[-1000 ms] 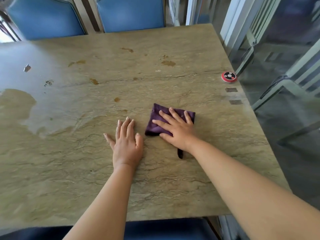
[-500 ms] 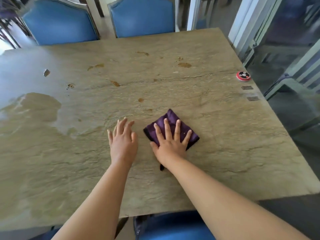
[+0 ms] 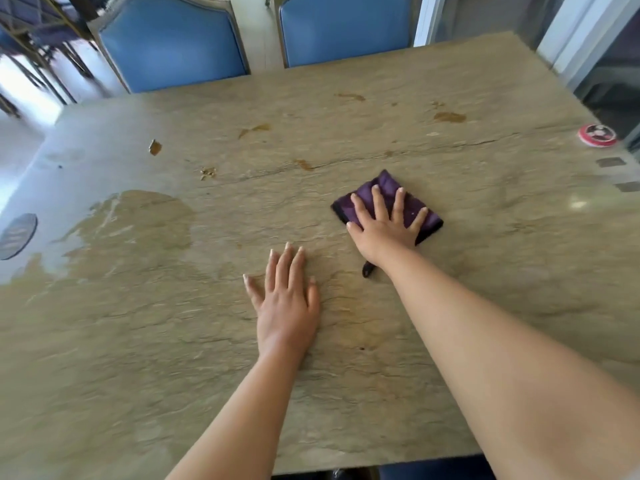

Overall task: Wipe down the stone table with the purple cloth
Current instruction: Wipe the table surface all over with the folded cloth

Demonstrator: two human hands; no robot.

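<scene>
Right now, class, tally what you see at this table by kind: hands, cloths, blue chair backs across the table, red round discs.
Hands: 2, left hand and right hand
Purple cloth: 1
Blue chair backs: 2
Red disc: 1
Total: 6

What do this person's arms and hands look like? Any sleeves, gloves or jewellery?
Both forearms are bare as far as the picture shows: no sleeves in view. The left hand and right hand wear no gloves, and no rings, watch or bracelets can be seen. The fingernails look fairly long and pale, without any strong polish colour.
</scene>
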